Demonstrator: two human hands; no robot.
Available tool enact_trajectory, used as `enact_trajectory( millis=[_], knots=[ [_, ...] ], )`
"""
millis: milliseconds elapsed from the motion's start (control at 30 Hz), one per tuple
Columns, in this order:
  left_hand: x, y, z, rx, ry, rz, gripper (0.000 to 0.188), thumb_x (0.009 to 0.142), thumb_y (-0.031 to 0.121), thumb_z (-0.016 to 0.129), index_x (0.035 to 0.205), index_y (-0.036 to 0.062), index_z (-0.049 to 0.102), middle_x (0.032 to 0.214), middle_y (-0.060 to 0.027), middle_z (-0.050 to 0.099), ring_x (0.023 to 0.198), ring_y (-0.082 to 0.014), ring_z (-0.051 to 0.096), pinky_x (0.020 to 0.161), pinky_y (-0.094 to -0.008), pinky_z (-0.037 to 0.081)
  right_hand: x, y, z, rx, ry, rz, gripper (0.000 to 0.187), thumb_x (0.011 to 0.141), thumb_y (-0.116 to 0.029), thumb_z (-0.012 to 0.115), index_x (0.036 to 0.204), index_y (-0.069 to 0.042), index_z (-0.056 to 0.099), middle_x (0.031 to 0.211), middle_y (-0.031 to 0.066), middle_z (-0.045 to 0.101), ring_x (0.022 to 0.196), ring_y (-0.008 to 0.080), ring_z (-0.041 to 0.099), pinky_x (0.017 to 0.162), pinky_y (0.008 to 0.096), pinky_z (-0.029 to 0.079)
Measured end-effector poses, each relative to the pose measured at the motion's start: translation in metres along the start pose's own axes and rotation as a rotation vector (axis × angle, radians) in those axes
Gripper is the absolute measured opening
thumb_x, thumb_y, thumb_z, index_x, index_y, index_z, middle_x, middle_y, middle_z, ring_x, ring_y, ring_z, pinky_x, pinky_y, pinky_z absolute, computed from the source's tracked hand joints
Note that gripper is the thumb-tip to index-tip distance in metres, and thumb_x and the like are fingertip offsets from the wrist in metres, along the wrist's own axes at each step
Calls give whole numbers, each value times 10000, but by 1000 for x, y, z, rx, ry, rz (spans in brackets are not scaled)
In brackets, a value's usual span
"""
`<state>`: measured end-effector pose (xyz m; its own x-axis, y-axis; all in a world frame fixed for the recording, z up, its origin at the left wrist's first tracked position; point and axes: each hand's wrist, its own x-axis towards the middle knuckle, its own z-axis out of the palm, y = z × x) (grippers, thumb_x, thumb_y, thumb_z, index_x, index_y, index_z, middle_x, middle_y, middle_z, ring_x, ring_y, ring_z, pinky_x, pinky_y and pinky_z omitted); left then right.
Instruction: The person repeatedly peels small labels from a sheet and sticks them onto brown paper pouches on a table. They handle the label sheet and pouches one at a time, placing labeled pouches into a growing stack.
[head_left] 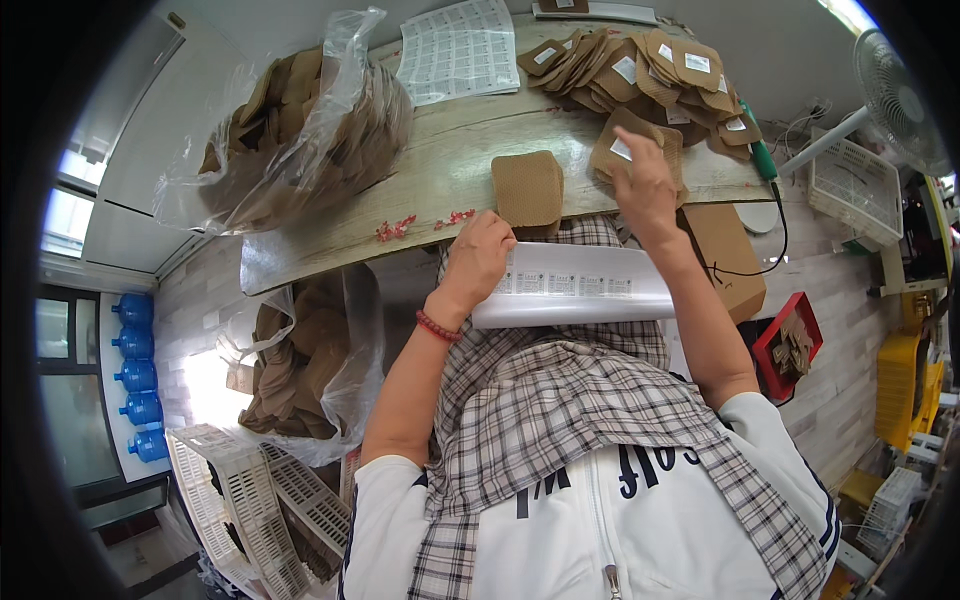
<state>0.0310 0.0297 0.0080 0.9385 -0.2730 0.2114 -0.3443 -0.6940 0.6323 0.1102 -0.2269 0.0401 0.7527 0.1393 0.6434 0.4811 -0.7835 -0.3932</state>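
Note:
My left hand (478, 262) is closed, its fingertips at the near left corner of a small stack of brown textured fabric pads (527, 188) on the table edge. Under that hand, the left end of a white label sheet (570, 283) lies across my lap; whether the fingers pinch the sheet or a pad is hidden. My right hand (648, 190) reaches over a second pile of brown pads (668, 150) to the right, fingers apart. A white label (620, 149) shows on its top pad, beside the fingers.
A heap of labelled pads (640, 70) covers the back right of the table (440, 150). Full plastic bags (310, 130) stand at left. Label sheets (458, 50) lie at the back. A green-handled tool (764, 160), a fan (900, 95) and a red tray (812, 325) are right.

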Motion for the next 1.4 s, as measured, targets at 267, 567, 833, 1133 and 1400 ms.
enact_trajectory(
  millis=[267, 567, 833, 1133, 1400],
  knots=[
    [-20, -10, -2, -434, 46, -223, 135, 900, 97, 625, 958, -16, 670, 809, -48, 655, 713, -118, 584, 653, -274, 470, -85, -71, 57, 381, -235, 33, 115, 766, -138, 751, 874, -170, 732, 783, -2, 649, 730, 227, 613, 654, 349, 474],
    [-32, -41, -9, -839, -111, -560, 177, 926, 132, 639, 1022, 2, 710, 826, -33, 697, 714, -87, 640, 621, -236, 521, -79, -73, 61, 382, -120, -255, 147, 723, -78, 755, 855, -130, 716, 871, 19, 649, 785, 219, 624, 709, 331, 496],
    [-23, -53, -18, -967, -270, -707, 212, 952, 149, 602, 1048, -13, 698, 907, -72, 715, 766, -136, 676, 650, -270, 560, -81, -78, 67, 518, -105, -106, 169, 699, -51, 761, 835, -96, 671, 909, 34, 639, 839, 224, 620, 727, 344, 502],
    [-24, -48, -21, -1020, -265, -701, 216, 950, 159, 601, 1015, -14, 713, 873, -83, 718, 710, -149, 688, 623, -272, 568, -85, -74, 74, 400, -132, -222, 165, 690, -60, 759, 822, -119, 679, 911, 15, 638, 825, 211, 611, 706, 325, 489],
    [-5, -52, -29, -992, -420, -807, 234, 939, 199, 624, 1006, -8, 711, 852, -62, 705, 729, -133, 662, 657, -274, 544, -80, -77, 69, 529, -201, -210, 136, 704, -51, 744, 790, -105, 654, 922, 30, 622, 866, 248, 591, 780, 361, 443]
  ],
)
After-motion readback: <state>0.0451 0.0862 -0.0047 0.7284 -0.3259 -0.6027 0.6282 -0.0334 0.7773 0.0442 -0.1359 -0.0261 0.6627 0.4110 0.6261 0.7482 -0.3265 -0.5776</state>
